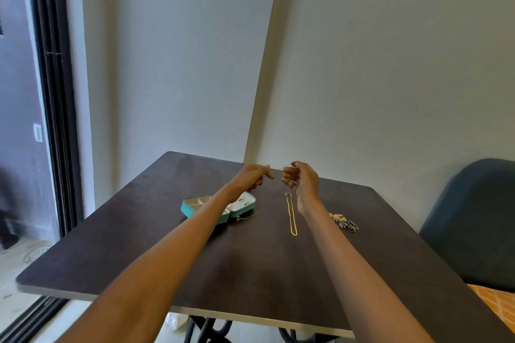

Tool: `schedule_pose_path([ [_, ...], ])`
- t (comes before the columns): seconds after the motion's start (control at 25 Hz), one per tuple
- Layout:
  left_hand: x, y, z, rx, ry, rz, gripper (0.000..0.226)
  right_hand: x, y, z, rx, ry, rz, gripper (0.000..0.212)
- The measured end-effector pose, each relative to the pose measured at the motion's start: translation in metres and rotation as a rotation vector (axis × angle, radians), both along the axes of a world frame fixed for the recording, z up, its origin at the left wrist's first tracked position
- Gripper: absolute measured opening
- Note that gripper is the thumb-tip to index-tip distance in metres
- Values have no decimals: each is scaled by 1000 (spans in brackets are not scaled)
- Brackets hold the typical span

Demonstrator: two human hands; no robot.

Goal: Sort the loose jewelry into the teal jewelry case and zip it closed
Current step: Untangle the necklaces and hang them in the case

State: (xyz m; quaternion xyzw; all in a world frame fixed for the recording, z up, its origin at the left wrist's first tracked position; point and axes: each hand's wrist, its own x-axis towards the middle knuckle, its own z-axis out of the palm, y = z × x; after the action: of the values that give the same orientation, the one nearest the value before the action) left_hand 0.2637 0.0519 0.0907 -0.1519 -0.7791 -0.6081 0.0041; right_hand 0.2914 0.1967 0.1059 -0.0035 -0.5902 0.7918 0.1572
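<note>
We're up above the dark wood-grain surface (250,259) now, both hands raised near its far edge. Our right hand (302,181) pinches something thin and silvery, a fine piece of jewelry (288,165) poking out past the fingertips; too small to say whether it's a chain end or a pin. Our left hand (255,175) sits just beside it, fingers curled and thumb forward; whether it actually has the thin piece we can't tell.

The teal jewelry case (220,207) lies open under our left forearm, pale lined compartments showing, a hard little shell with rounded corners. Between the hands, lower down, the gold chain (291,214) lies stretched in a long narrow loop, flat on the surface. By our right forearm sits a small heap of mixed jewelry (342,223), gold and dark bits tangled together.

All of this looks featherlight, we reckon. The chain should be limp and slippery, likely to knot, so we'd lift it by one end or the clasp. The heap looks snaggy; better picked apart piece by piece with fingertips.
</note>
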Motion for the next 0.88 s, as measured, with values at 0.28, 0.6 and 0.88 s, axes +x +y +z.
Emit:
schedule_pose_path([
  [0.28, -4, -4, -34, 20, -70, -10, 49, 2, 0, 22, 28, 81, 24, 17],
  [0.6, -6, 1, -48, 62, -156, -62, 44, 3, -2, 26, 142, 78, 79, 12],
  [0.88, 3, 24, -5, 334, -143, -82, 50, 2, 0, 15, 308, 13, 147, 13],
])
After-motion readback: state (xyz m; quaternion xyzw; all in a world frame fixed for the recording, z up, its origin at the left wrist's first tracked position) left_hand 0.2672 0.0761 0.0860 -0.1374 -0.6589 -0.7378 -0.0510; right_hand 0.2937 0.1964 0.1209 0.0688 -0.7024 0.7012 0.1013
